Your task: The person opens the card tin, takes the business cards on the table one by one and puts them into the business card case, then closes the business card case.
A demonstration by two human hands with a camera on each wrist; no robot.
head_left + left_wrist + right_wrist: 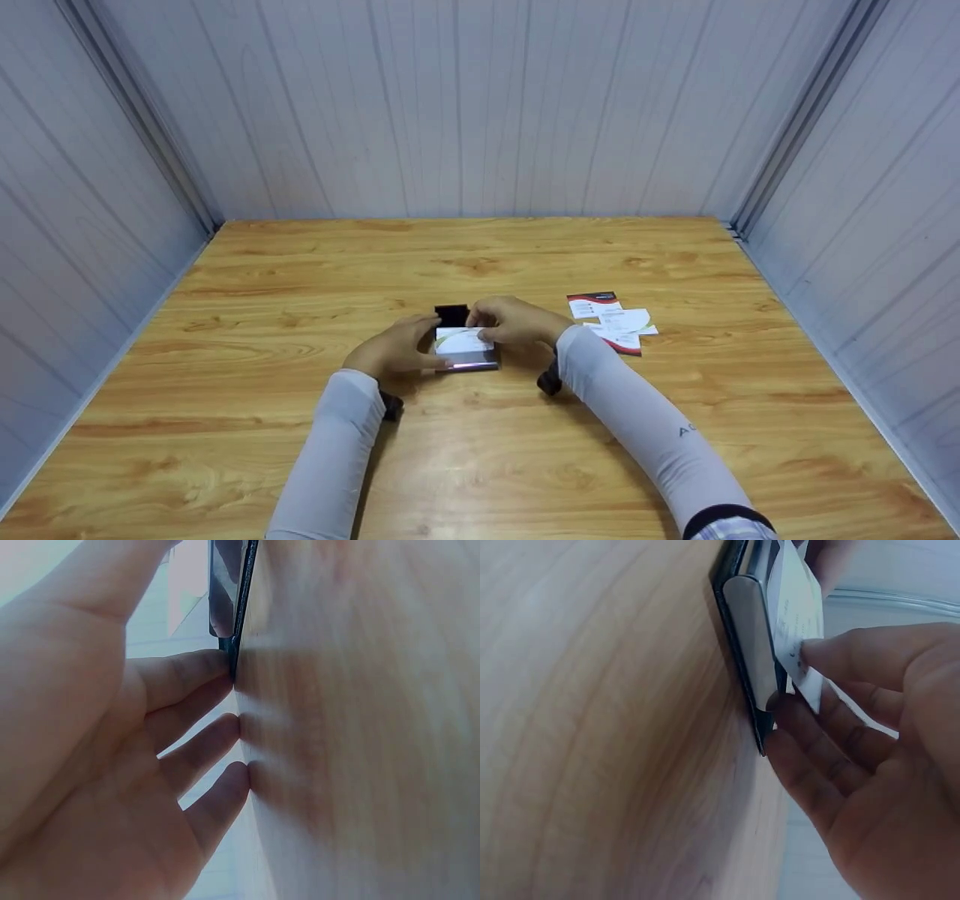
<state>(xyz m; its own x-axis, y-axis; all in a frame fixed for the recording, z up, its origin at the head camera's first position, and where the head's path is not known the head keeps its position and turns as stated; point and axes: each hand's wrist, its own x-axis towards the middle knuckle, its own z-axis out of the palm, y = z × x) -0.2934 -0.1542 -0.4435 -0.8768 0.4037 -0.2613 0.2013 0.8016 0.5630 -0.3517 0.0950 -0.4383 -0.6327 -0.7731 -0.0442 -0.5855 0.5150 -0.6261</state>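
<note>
A business card case [471, 361] with a metal face lies on the table, its black flap [451, 315] turned out at the back. My left hand [391, 348] holds the case from the left, thumb at the near edge and index finger by the flap. In the left wrist view its other fingertips [238, 776] touch the tabletop. My right hand [517, 321] pinches a white business card [457, 340] between thumb and fingers. In the right wrist view the card [799, 615] stands tilted over the metal case [748, 637], and lower fingers touch the case's end.
Several business cards [626, 321] with red, black and green designs lie overlapping on the wooden table [480, 465], right of my right hand. Pale panel walls [480, 112] enclose the table at the back and both sides.
</note>
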